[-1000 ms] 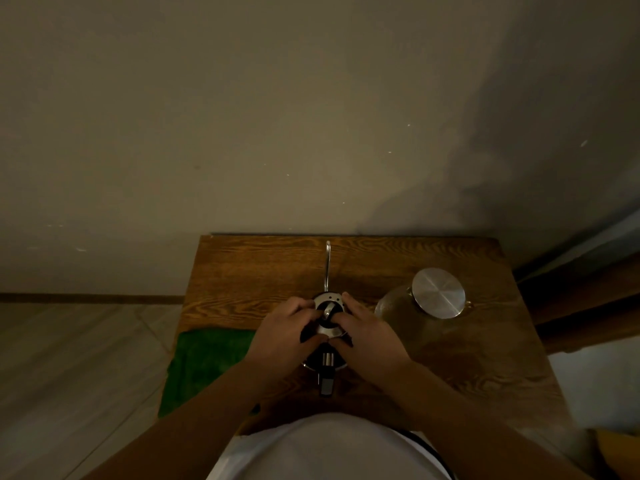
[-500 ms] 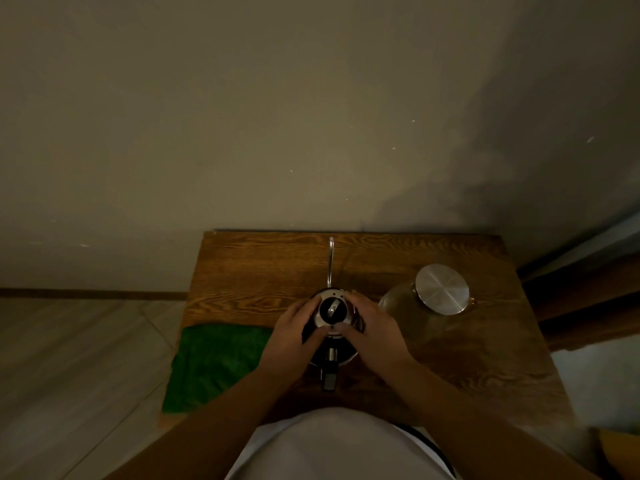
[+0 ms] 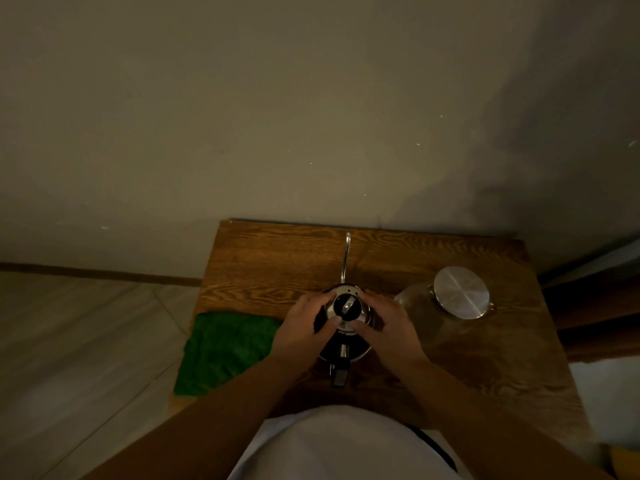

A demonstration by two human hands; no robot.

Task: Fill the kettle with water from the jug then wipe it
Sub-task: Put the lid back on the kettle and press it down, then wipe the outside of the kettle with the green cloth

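From the head camera, the kettle (image 3: 344,323) stands near the middle of the wooden table (image 3: 270,268), its thin gooseneck spout (image 3: 345,258) pointing away toward the wall and its dark handle (image 3: 339,370) toward the person. The left hand (image 3: 304,329) and the right hand (image 3: 389,327) are cupped around the kettle's upper body from either side, fingers curled against it and both thumbs resting at the near edge of the lid (image 3: 346,306); whether they grip the lid rim or the body just under it cannot be told in the dim light. The glass jug (image 3: 426,313), capped with a round metal lid (image 3: 462,292), sits just to the right of the kettle, close to the right hand, and a green cloth (image 3: 228,351) lies at the table's left edge, partly overhanging it. The step in hand appears to be getting the lid off so the kettle can be filled. To do it well, one hand should steady the body while the other lifts the lid straight up by its knob, so the kettle does not skid or tip onto its long spout, and the right elbow should keep clear of the jug. Compared with half a second earlier, the hands sit in much the same hold, the thumbs drawn a little closer under the knob; a second ago the fingers covered more of the lid.
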